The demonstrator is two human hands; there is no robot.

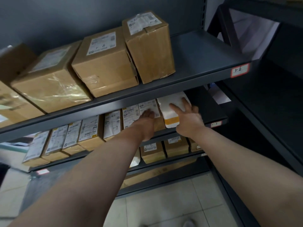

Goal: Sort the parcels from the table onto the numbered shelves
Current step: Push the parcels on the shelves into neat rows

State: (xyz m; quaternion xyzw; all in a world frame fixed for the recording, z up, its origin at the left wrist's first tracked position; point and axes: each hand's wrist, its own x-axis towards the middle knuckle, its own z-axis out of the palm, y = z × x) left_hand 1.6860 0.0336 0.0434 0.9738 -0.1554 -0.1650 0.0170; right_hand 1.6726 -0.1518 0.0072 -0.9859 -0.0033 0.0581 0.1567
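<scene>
On the middle shelf (210, 110) tagged 1-7, we seat a white parcel (167, 113) at the right end of a long row (91, 130), the upper shelf (205, 51) and lower shelf (180, 158) already stocked; the table is out of view, so what remains we cannot tell. Our right hand (188, 120) lies splayed on it, forefinger (176, 108) across its top, while our left hand (147, 119) rests flat, fingers together, on the neighbouring parcel (148, 105).

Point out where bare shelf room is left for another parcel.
Top shelf: bare from the tall cardboard box right to the 1-6 tag. Middle shelf: a shorter dark gap right of the white parcel. Leftward, both rows are packed.
</scene>
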